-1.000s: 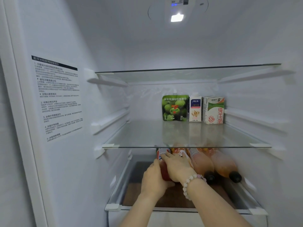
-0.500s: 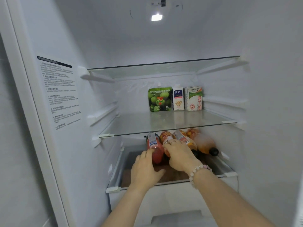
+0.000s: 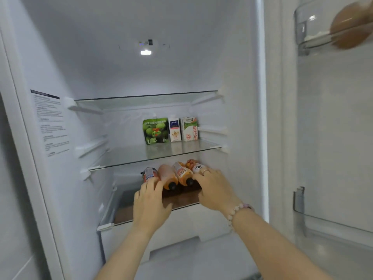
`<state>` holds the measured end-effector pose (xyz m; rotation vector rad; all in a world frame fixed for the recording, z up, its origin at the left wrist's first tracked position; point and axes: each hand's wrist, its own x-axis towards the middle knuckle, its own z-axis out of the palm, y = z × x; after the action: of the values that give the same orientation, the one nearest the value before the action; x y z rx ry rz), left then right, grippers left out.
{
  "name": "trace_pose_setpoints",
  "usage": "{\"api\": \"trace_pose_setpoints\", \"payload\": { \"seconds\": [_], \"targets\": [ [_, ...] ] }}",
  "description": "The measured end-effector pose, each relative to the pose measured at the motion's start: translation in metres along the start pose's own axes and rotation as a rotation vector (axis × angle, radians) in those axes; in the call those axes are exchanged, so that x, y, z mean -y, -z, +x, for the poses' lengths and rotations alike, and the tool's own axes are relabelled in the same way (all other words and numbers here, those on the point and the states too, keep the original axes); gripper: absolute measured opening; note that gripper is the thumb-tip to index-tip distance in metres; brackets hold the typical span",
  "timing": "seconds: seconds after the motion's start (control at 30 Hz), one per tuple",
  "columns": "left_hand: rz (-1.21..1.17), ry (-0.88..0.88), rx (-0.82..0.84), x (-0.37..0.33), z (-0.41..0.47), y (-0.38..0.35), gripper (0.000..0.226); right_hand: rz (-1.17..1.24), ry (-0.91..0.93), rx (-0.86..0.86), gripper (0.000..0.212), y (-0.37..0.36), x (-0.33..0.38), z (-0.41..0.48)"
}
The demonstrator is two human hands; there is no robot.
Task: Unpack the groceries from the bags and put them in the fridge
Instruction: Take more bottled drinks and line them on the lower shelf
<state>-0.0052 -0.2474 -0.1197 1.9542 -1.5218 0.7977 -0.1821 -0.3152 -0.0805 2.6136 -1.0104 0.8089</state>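
Head view:
- Four bottles lie side by side on lower shelf (image 3: 125, 215), caps facing front.
- Left hand (image 3: 150, 203): fingers fairly straight, pressing cap end of red bottle (image 3: 149, 173), not wrapped round it.
- Right hand (image 3: 212, 188): fingers curled over rightmost bottle (image 3: 194, 166), grasping it.
- Step looks like squaring up the row.
- Advice: squeeze inward from both ends evenly, keep middle bottles (image 3: 167, 174) wedged so none rolls forward off the glass, release slowly.
- Green pouch (image 3: 155, 131) and cartons (image 3: 174, 130) stand on the shelf above, well apart.

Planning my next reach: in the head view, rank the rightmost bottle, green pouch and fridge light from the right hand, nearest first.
1. Rightmost bottle, gripped by the right hand, lowest shelf.
2. Green pouch, middle shelf back.
3. Fridge light, highest up.
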Motion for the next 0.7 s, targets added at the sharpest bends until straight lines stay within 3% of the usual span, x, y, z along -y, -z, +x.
{"api": "trace_pose_setpoints", "payload": {
  "seconds": [0.1,0.37,0.7],
  "targets": [
    [0.023,-0.038,-0.070,-0.018,-0.011,0.025,0.069,-0.023,0.017,-0.035,0.044,0.016,0.004,-0.027],
    [0.099,-0.029,-0.001,-0.078,-0.093,0.093,0.071,-0.100,0.063,-0.060,0.057,0.062,0.017,-0.118],
    [0.081,-0.072,-0.075,-0.136,-0.134,0.185,0.071,-0.098,0.155,-0.096,0.047,0.138,0.033,-0.184]
  ]
}}
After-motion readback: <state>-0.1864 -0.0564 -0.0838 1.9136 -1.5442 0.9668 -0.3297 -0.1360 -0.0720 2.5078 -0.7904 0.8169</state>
